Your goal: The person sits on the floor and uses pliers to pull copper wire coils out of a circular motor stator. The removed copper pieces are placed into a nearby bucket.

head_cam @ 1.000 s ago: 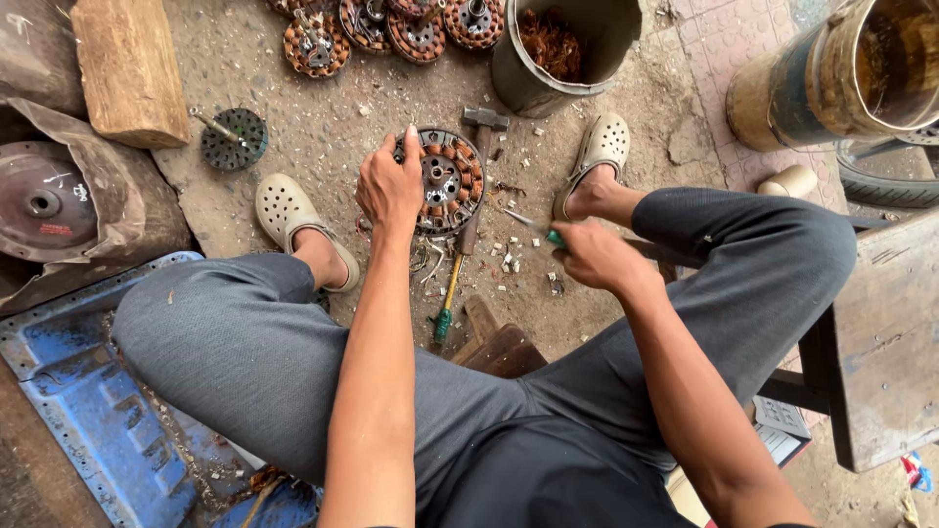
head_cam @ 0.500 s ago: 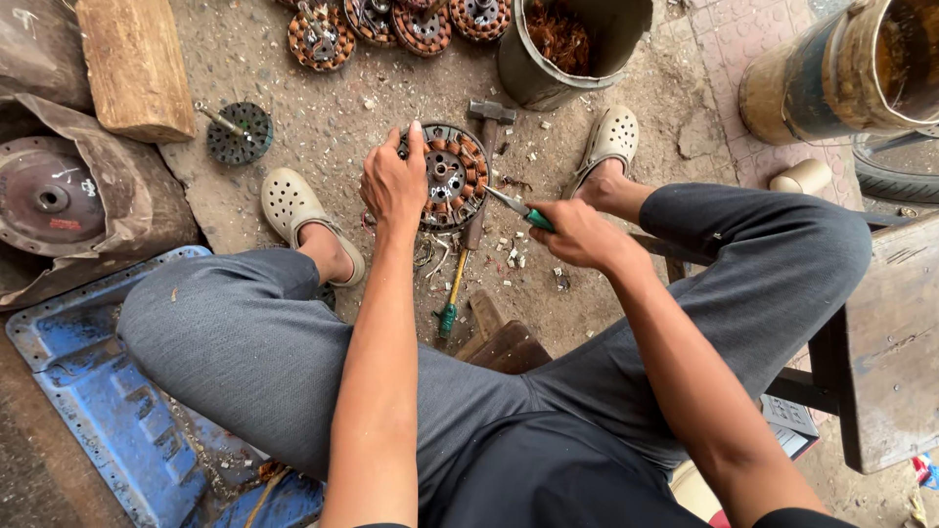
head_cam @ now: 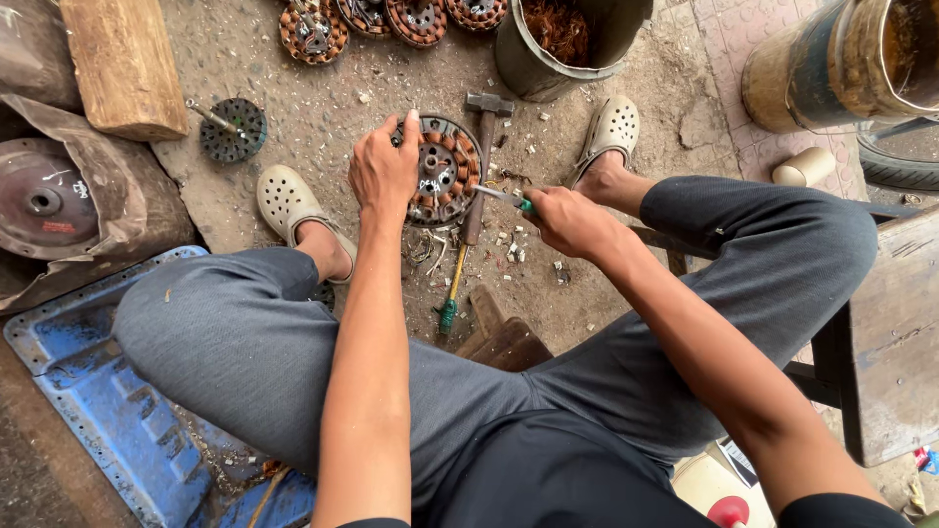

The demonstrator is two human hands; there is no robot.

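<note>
While left hand (head_cam: pixel 383 174) steadies stator (head_cam: pixel 442 171), right hand (head_cam: pixel 567 221) grips screwdriver (head_cam: pixel 505 198).

motor stator (head_cam: pixel 442 174) on ground between both feet; hammer (head_cam: pixel 480 156) right of it, bucket (head_cam: pixel 567 44) behind.

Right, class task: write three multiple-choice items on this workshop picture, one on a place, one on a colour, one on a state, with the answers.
1. Where does the hammer lie?
A. beside the wound motor core
B. inside the bucket
C. on the blue tray

2. What colour is the handle of the screwdriver?
A. red
B. green
C. black

3. What is the left hand doing?
A. hanging free
B. resting on the knee
C. gripping the motor core

Answers: A, the hammer lies on the ground along the core's right edge; B, green shows at the right hand; C, its fingers curl over the core's rim.
</note>
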